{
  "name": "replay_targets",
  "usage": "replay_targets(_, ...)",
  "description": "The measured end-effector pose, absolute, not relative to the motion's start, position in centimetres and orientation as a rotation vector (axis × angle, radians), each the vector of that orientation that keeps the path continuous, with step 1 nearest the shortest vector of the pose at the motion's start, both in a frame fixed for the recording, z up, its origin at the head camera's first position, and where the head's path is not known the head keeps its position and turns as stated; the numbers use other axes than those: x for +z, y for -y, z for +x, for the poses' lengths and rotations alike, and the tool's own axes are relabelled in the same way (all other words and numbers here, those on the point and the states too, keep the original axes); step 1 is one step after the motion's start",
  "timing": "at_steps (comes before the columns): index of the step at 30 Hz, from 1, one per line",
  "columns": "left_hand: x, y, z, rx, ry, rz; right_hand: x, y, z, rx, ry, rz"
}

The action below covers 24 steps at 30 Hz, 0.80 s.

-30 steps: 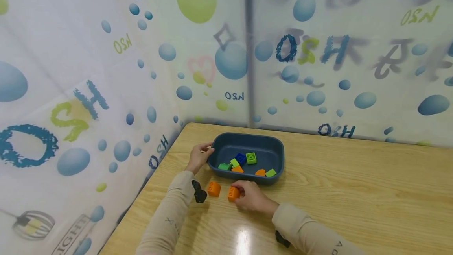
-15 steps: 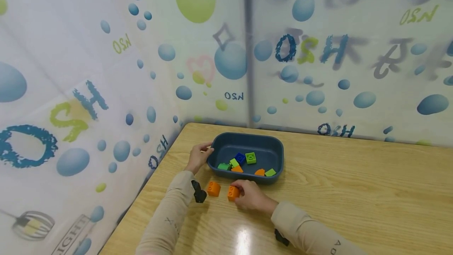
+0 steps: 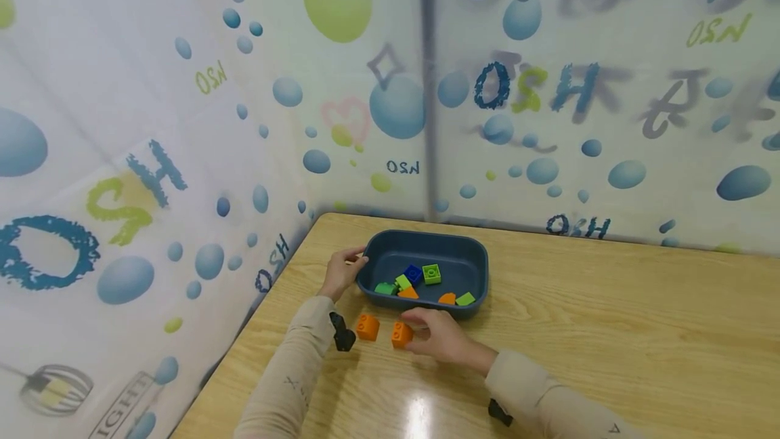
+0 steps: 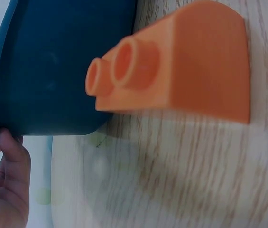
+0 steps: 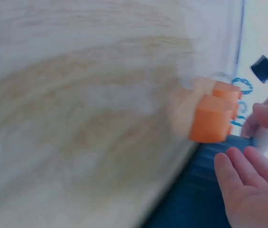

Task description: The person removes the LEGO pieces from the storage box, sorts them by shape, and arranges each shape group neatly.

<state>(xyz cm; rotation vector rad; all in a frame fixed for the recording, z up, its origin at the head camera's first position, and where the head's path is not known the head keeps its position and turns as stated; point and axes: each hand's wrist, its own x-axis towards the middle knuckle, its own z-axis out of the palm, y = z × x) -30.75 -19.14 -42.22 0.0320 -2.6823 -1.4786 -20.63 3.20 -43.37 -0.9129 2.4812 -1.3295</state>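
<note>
The dark blue tray (image 3: 435,308) has its left end pinched between the thumb and fingers of my left hand (image 3: 342,272); the left wrist view shows this hand (image 4: 11,178) at the rim. Two orange toy bricks stand apart in front of the tray, studs showing: a left brick (image 3: 368,327) and a right brick (image 3: 401,335). Beside the right brick is my right hand (image 3: 443,337), thumb and fingers spread. The right wrist view shows that hand (image 5: 254,190) with straight fingers and a gap to the nearer orange brick (image 5: 212,118).
Inside the tray lie several bricks: a dark blue one (image 3: 413,274), a lime green one (image 3: 431,274), a green one (image 3: 385,288) and orange pieces, one (image 3: 447,299) near the front wall. The wooden table (image 3: 609,317) meets patterned curtains (image 3: 548,120) at the back and left.
My right hand has let go of the right orange brick and drawn slightly to the right, its fingers opening. The bricks, the tray and my left hand stay in place.
</note>
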Motion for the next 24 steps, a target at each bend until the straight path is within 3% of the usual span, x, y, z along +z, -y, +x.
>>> replay_targets(7,-42.1,19.1,-30.6,-1.474,2.683,0.016,-41.1,-4.8,-20.7,-1.397,-2.462,-0.938)
replay_targets(14,-42.2,19.3,-30.7,-1.475,2.68,0.024,-39.9,-6.6,-23.0,-1.442,-2.579,-0.934)
replay_targets(24,-42.5,19.2,-31.0,-1.463,2.684,0.031,-40.2,-8.2,-25.6,-1.289,-2.621,-0.881)
